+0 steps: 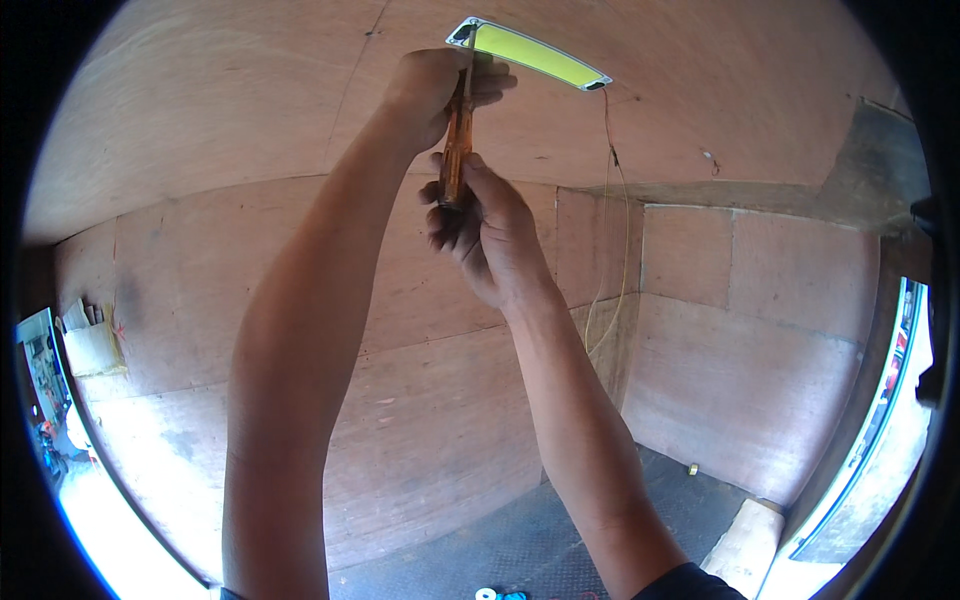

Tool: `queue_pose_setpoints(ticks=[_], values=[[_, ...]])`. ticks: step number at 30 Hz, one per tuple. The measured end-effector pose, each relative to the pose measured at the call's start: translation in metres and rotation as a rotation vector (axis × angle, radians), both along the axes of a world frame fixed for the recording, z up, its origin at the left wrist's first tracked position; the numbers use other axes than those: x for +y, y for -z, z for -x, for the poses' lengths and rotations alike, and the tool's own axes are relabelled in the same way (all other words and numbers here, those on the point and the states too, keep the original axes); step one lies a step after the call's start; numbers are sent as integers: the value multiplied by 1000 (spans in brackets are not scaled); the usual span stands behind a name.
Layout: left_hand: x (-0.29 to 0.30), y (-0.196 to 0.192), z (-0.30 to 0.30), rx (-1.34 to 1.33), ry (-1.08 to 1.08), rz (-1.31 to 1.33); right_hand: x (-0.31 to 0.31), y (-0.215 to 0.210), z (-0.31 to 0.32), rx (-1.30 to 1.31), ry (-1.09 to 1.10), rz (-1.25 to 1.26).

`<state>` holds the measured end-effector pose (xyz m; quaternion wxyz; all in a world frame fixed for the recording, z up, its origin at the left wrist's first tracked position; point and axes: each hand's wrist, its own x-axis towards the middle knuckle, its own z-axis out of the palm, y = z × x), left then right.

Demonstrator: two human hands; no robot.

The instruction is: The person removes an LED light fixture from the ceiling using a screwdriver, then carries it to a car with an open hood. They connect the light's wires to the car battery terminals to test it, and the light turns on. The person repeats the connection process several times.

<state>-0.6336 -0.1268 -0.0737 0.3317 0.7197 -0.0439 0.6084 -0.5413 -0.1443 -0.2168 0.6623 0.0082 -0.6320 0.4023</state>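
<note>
Overhead, a flat light panel with a yellow face and a pale frame sits against the wooden ceiling. A screwdriver with a translucent amber handle points upward, its tip at the panel's left end beside a dark corner piece. From below, my right hand grips the handle. My left hand is closed loosely around the shaft just under the panel, several fingers showing to the right of it. The screw head, if there is one, is too small to make out behind the tip.
Thin red and yellow wires hang from the panel's right end down the far corner. Plywood walls enclose the space, with bright openings at left and right. A roll of tape and a pale board lie on the dark floor.
</note>
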Motion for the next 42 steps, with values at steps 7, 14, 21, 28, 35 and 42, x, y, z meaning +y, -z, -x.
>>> queue_pose_setpoints(ticks=[7, 14, 21, 28, 35, 42], values=[[30, -60, -24, -243, 246, 217, -6, -12, 4, 46, 1211, -173], [47, -84, -36, -320, 323, 326, -23, 17, -32, -26, 1321, -164], [35, -48, -51, -506, 501, 423, -34, 41, -69, -14, 1243, -52], [104, 28, -27, -523, 354, 756, -13, 6, -55, -321, 1302, -147], [86, -14, -8, -212, 308, 177, 9, -22, -24, -274, 1377, -330], [86, -42, 4, -150, 102, 104, 27, -23, -16, -220, 1353, -333]])
